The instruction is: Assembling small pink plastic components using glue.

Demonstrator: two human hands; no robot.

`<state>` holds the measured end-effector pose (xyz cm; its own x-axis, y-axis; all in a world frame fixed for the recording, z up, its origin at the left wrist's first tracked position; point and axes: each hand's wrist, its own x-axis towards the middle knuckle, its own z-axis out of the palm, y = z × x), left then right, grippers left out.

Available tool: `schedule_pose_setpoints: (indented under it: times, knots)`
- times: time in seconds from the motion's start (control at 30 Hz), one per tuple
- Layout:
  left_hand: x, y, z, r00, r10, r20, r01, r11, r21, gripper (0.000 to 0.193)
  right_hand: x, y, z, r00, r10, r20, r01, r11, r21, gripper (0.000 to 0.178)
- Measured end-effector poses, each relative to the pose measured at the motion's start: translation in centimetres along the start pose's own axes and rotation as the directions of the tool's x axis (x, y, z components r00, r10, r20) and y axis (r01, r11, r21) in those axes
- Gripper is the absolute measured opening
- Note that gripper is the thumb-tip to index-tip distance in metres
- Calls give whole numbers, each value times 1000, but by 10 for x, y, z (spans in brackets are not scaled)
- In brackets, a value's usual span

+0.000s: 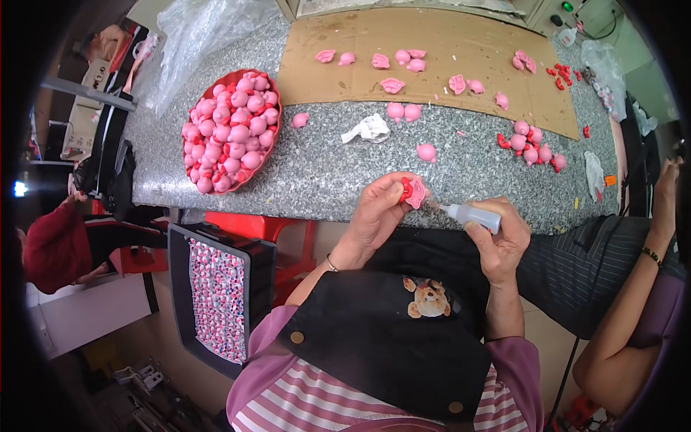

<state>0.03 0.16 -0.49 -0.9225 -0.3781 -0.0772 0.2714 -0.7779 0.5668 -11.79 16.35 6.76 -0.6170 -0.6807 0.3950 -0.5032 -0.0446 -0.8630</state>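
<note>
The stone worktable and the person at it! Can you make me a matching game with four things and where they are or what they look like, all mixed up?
Things:
1. Bowl
2. Squeeze bottle
3. Cardboard sheet
4. Bear picture

Clues:
A. On the front of the black apron
B. Brown and flat, on the far part of the table
C. Red, and heaped with round pink pieces
D. Held in the person's right hand

Right pairs:
1-C, 2-D, 3-B, 4-A
</note>
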Motion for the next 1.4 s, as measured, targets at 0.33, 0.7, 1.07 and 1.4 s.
schedule_pose_setpoints:
  times: [0.33,0.7,1.07,1.4]
  knots:
    - [2,3,1,1000,12,17,-12,1000,-10,32,0,-1,1,1000,25,5,-25,1000,16,22]
    - [2,4,1,1000,9,12,-9,1000,-15,32,-2,0,2,999,45,14,-46,999,25,21]
    - [0,2,4,998,56,22,-55,998,-30,35,-7,6,4,993,109,-49,-104,990,97,19]
    - [-1,1,0,957,254,141,-281,932,230,41,-8,6,8,979,135,-150,-111,981,161,19]
